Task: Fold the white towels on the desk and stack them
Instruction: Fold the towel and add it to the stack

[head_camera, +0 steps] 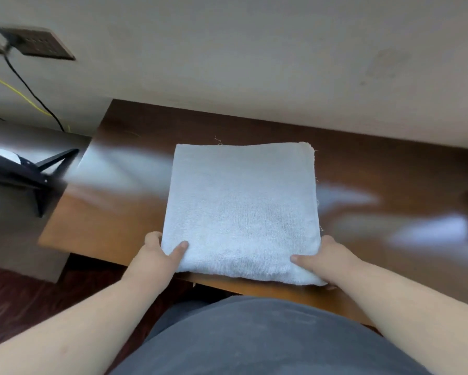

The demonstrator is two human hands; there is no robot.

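Observation:
A white towel (241, 209), folded into a thick square, lies on the brown wooden desk (389, 190) near its front edge. My left hand (163, 253) grips the towel's near left corner, thumb on top and fingers tucked underneath. At the near right corner my right hand (326, 259) grips it the same way, thumb on top. The near edge of the towel slightly overhangs the desk's front edge. No other towel is in view.
A beige wall (254, 63) rises right behind the desk. At the left stand a dark metal frame (38, 171), a wall socket plate (38, 44) and black and yellow cables (29, 90). Dark reddish carpet (16, 299) lies below the desk.

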